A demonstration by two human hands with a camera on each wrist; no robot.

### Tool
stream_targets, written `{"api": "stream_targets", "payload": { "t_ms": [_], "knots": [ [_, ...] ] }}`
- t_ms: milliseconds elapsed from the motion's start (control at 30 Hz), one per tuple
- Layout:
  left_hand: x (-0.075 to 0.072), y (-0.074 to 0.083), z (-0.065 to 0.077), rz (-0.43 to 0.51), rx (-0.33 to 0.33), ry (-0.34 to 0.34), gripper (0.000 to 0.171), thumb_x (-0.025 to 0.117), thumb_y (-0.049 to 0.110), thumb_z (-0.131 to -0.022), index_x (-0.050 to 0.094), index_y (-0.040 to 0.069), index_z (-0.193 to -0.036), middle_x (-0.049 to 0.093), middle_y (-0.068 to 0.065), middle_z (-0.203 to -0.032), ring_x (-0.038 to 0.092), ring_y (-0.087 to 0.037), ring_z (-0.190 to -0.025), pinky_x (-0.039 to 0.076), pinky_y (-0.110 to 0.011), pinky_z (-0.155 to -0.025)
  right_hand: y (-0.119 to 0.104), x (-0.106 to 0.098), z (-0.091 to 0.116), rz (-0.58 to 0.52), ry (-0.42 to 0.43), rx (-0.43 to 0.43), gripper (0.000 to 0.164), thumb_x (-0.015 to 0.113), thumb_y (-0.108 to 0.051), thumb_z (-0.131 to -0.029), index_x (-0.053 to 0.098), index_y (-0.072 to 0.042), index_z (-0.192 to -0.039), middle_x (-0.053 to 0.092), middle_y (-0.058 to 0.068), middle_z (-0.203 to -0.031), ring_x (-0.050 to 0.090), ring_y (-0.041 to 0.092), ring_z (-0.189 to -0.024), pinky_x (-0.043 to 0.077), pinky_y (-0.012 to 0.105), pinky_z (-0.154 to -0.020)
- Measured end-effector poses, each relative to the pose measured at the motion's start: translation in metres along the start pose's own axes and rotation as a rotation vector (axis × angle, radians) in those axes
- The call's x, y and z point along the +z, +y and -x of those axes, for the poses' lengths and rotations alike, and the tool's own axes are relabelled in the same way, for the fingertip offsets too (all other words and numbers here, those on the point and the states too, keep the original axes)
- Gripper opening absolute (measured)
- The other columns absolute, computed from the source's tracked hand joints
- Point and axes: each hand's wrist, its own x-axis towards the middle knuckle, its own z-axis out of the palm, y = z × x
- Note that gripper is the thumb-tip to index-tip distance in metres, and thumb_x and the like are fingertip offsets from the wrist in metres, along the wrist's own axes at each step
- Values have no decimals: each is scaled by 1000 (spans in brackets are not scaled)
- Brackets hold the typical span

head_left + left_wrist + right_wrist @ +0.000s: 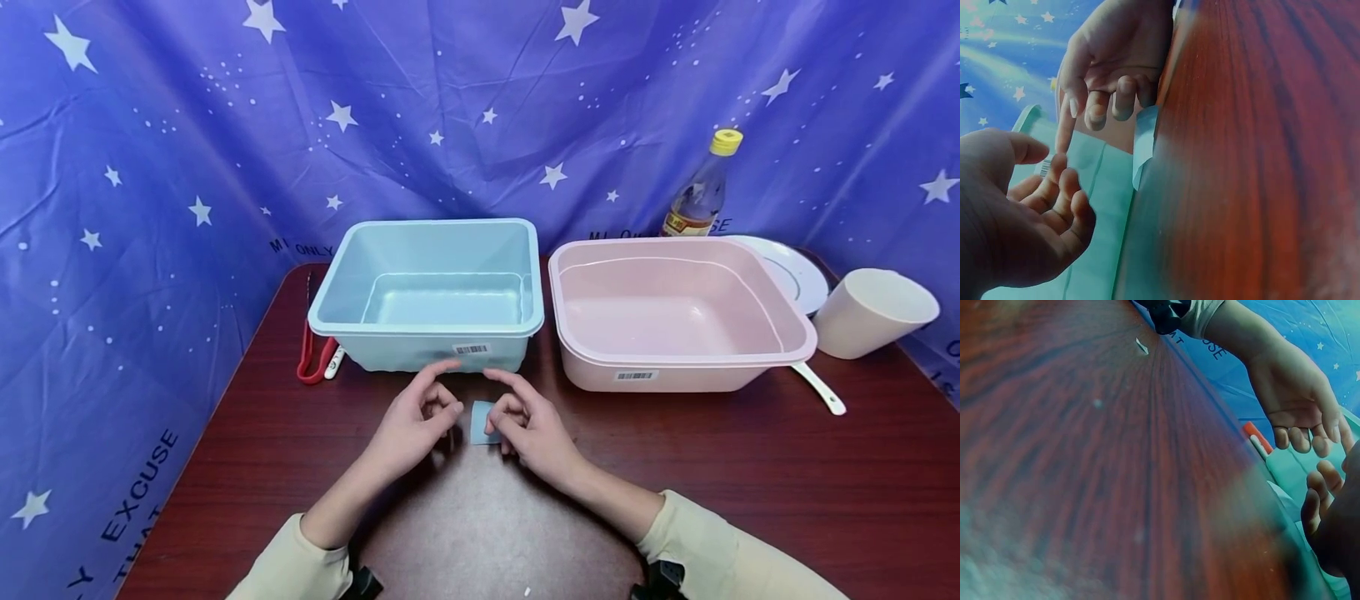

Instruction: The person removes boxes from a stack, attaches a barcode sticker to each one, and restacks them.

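My left hand [416,421] hovers near the front of the light blue basin [431,346], index finger reaching forward and the other fingers loosely bent around nothing. Facing it, my right hand [540,433] has its index finger pointing toward the left one, its remaining fingers loosely curled. A small light blue piece [479,422], flat like paper or card, lies on the table between the hands, partly covered by the right fingers in the head view. The left wrist view shows this blue piece [1145,147] just below the right hand's fingertips, outside its grasp.
A pink basin [678,375] stands right of the blue one. Behind and beside it are a yellow-capped bottle [697,196], a white plate [798,271], a white cup [870,321] and a white handle [821,390]. Left of the blue basin lies a red-handled tool [306,367] beside a white handle [335,363].
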Motion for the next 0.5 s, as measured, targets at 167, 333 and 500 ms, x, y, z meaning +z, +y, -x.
{"api": "stream_targets", "payload": {
  "t_ms": [167, 333, 500],
  "knots": [
    [-2, 1, -5, -26, -14, -59, 57, 66, 10, -98, 45, 17, -150, 66, -7, -86, 55, -17, -65, 46, -28, -63, -2, 1, 1, -16, 15, 9, 48, 57, 2, -99, 51, -17, -142, 66, 12, -79, 55, 21, -53, 42, 26, -40],
    [-9, -1, -7, 29, -51, -33, 59, 65, 9, -98, 43, 17, -152, 66, -18, -88, 56, -21, -66, 49, -29, -62, -6, 1, 2, -26, 12, 13, 44, 56, 1, -99, 51, -12, -141, 65, 12, -80, 55, 20, -54, 40, 27, -36],
    [-13, 3, -5, 72, -35, 24, 53, 64, 5, -97, 47, 13, -147, 64, -20, -87, 56, -21, -65, 50, -29, -61, -17, -5, 1, 0, 15, -47, 33, 55, 1, -100, 57, -8, -132, 64, 12, -78, 56, 23, -54, 47, 30, -45]
  ]
}}
